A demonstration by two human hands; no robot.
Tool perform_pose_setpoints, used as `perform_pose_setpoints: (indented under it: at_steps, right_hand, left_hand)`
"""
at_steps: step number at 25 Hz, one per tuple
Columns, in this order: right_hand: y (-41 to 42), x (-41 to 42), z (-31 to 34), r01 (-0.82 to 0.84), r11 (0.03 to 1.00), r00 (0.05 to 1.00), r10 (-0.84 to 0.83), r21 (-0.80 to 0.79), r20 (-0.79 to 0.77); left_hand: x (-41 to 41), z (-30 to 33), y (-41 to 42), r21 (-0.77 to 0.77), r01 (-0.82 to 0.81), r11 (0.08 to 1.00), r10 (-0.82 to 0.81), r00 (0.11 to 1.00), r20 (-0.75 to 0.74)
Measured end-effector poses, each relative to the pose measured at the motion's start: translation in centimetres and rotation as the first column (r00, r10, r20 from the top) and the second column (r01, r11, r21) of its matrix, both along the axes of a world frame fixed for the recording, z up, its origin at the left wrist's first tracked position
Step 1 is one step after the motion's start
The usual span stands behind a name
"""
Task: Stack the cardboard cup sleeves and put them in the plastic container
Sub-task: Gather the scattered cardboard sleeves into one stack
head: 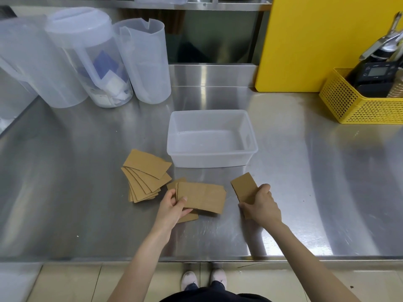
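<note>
L hand [172,205] pinches a small stack of sleeves [201,197]: thumb on top, fingers under, stack held flat just above the counter [87,203]. More sleeves show beneath it, at the hand's 5 o'clock. R hand [262,205] is closed on one sleeve [244,186], fingers curled over its near end, far end sticking out toward 11 o'clock. The two hands are apart, w/ bare steel between.

At 10 o'clock from the L hand lies a fan of sleeves [146,177], spread like cards, top one skewed across the rest. Tub [210,159] sits at 12 o'clock from the hands, near the fan's right edge, not touching; no sleeves inside.

Counter is brushed stainless, glare streaks, faint scratches, raised steel lip at the back. Far left at 10–11 o'clock: three frosted jugs [144,62], middle one lidded w/ blue-white scraps inside. At 1 o'clock a yellow board [316,40] stands upright; at 2 o'clock a yellow basket [357,105] holds a dark device w/ a screen and metal tools. Beige floor tiles and two light shoes show below the counter edge.

Sleeves are plain kraft brown, flattened, slightly tapered w/ curved long edges; faint fold crease visible on the held stack.
</note>
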State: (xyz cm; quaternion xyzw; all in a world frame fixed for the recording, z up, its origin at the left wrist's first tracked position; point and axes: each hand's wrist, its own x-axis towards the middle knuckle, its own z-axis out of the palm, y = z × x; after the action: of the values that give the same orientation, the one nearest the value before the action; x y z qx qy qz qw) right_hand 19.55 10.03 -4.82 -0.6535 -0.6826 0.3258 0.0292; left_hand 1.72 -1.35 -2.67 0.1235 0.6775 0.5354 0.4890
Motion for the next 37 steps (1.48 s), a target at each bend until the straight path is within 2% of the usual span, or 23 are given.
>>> perform_pose_setpoints:
  at_steps: [3, 7, 10, 14, 19, 30, 34, 37]
  right_hand:
    - [0.5, 0.7, 1.0, 0.012, 0.999, 0.971, 0.0, 0.049, -0.239]
    - [0.9, 0.5, 3.4, 0.026, 0.989, 0.877, 0.047, 0.144, -0.478]
    - [0.5, -0.5, 4.8, -0.065, 0.992, 0.807, 0.114, 0.105, -0.579]
    - [-0.7, -2.3, 4.7, -0.24, 0.969, 0.817, 0.233, 0.058, -0.527]
    - [-1.7, -4.2, 4.2, -0.327, 0.938, 0.847, 0.343, 0.11, -0.406]
    - [-2.6, -6.1, 3.4, -0.398, 0.899, 0.829, 0.438, 0.183, -0.348]
    - [-2.4, -6.6, 3.3, -0.441, 0.872, 0.819, 0.488, 0.214, -0.303]
    - [-2.0, -7.2, 3.3, -0.381, 0.895, 0.836, 0.441, 0.233, -0.326]
  left_hand:
    - [-0.2, 0.0, -0.1, -0.015, 0.019, 1.0, -0.019, 1.0, -0.021]
    - [-0.1, 0.0, -0.1, -0.023, 0.015, 1.0, -0.015, 1.0, -0.013]
    - [-0.1, 0.1, -0.3, -0.02, 0.006, 1.0, -0.006, 1.0, -0.002]
    - [-0.4, -0.1, -0.4, -0.025, 0.01, 1.0, -0.009, 1.0, 0.009]
    - [-0.4, 0.0, -0.5, -0.017, 0.016, 1.0, -0.015, 1.0, 0.001]
    - [-0.2, 0.1, -0.7, 0.014, -0.002, 1.0, 0.002, 1.0, -0.019]
    - [-0.8, 0.4, -1.2, 0.036, -0.058, 0.998, 0.059, 0.998, -0.027]
    - [-2.2, 0.5, -2.2, 0.064, -0.13, 0.989, 0.134, 0.99, -0.051]
